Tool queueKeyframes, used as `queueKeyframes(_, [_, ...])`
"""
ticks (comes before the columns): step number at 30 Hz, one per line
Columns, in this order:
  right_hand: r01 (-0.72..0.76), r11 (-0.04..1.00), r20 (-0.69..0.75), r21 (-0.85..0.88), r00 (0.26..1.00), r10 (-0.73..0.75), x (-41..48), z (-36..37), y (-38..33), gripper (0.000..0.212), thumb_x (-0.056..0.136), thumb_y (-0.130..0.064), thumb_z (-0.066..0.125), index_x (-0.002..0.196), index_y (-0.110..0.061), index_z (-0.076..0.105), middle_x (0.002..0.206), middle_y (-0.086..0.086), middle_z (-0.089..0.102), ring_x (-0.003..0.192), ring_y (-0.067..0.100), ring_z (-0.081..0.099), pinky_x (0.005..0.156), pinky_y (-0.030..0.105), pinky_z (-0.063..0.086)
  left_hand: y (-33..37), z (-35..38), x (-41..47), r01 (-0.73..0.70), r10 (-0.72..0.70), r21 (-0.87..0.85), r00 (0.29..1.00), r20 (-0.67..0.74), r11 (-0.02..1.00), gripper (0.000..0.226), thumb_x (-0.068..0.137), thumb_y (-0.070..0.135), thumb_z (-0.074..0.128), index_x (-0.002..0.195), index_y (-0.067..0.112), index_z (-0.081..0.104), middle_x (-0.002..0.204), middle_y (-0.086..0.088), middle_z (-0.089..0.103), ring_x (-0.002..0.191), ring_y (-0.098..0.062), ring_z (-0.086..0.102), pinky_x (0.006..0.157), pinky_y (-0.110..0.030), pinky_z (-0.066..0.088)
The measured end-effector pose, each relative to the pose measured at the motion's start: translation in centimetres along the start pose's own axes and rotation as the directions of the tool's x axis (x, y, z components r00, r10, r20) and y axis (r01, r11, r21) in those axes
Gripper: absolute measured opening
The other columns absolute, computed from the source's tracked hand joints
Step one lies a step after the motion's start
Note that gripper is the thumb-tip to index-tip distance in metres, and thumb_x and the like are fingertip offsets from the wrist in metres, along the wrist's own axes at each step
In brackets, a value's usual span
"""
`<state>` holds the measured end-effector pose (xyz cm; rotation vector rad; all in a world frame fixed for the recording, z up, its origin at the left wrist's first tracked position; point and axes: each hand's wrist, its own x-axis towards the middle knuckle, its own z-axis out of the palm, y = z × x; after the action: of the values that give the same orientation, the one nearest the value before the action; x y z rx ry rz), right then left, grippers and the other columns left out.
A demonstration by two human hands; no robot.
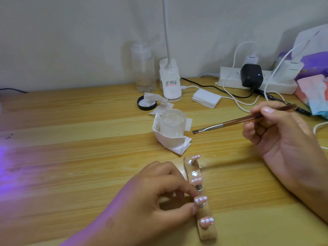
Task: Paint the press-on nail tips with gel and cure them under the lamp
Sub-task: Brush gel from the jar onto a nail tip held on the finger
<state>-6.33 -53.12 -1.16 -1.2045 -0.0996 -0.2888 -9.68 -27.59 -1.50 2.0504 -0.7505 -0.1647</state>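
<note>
At the bench [71, 139], my left hand [156, 197] curls in on the holder [207, 233], thumb and forefinger pinching it at the third of four pink nail tips [200, 200] mounted along its length. My right hand [276, 132] is closed round a brush [230, 121], raised above and to the right of the holder's far end, bristles pointing at the open jar of gel [173, 124] just beyond that end.

The risks, as I judge them: my left fingertips sit right against the third tip, so one slip would smear any wet white dots. The jar stands on a crumpled wipe [177, 144], and a careless dip could tilt it toward the holder. Violet light [5, 166] washes over the bench far left of the holder. If that is curing light, it could harden gel in the open jar or on the bristles.

The source of the glow lies out of frame. The white hood [312, 39] far beyond and right of the holder, possibly the curing lamp, is cut off by the edge. I cannot tell whether the bristles carry gel, whether the tips are wet or cured, or exactly what my left fingertips grip. The holder's near end almost meets the bottom edge.
</note>
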Motion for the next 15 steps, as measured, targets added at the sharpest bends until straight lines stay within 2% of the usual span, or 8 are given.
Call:
queueKeyframes(4, [0.007, 1.000, 0.010, -0.001, 1.000, -0.007, -0.08, 0.10, -0.02, 0.027, 0.091, -0.016, 0.053, 0.077, -0.024, 0.074, 0.071, -0.005, 0.066, 0.065, 0.008, 0.063, 0.061, 0.019, 0.051, 0.00, 0.24, 0.09, -0.022, 0.022, 0.020, 0.999, -0.036, 1.000, 0.022, 0.072, 0.055, 0.068, 0.085, 0.039, 0.075, 0.076, 0.010, 0.061, 0.082, -0.009, 0.056, 0.068, -0.010, 0.038])
queueKeyframes(9, [-0.001, 1.000, 0.015, 0.005, 1.000, 0.001, -0.06, 0.15, -0.12, 0.018, 0.088, -0.023, 0.058, 0.081, -0.021, 0.074, 0.071, -0.003, 0.065, 0.066, 0.008, 0.061, 0.061, 0.019, 0.051, -0.12, 0.37, 0.10, -0.062, 0.068, 0.066, 0.995, -0.079, 0.996, 0.020, 0.074, 0.054, 0.067, 0.082, 0.038, 0.075, 0.064, 0.009, 0.056, 0.069, -0.006, 0.051, 0.063, -0.008, 0.034])
queueKeyframes(13, [-0.005, 1.000, 0.017, -0.016, 1.000, 0.006, -0.10, 0.08, -0.09, 0.021, 0.088, -0.022, 0.054, 0.081, -0.022, 0.074, 0.070, -0.003, 0.065, 0.067, 0.008, 0.061, 0.062, 0.019, 0.052, 0.05, 0.61, -0.26, -0.148, 0.178, 0.259, 0.979, -0.096, 0.954, 0.014, 0.079, 0.048, 0.067, 0.079, 0.036, 0.074, 0.060, 0.015, 0.052, 0.062, -0.002, 0.048, 0.054, -0.020, 0.045])
queueKeyframes(15, [-0.005, 0.999, 0.020, -0.033, 1.000, 0.005, -0.12, 0.02, -0.10, 0.022, 0.089, -0.022, 0.054, 0.081, -0.022, 0.075, 0.070, -0.003, 0.065, 0.067, 0.007, 0.061, 0.063, 0.019, 0.052, 0.08, 0.85, -0.27, -0.227, 0.283, 0.390, 0.955, -0.093, 0.892, 0.012, 0.080, 0.042, 0.068, 0.077, 0.032, 0.072, 0.062, 0.015, 0.052, 0.061, -0.007, 0.048, 0.050, -0.021, 0.046])
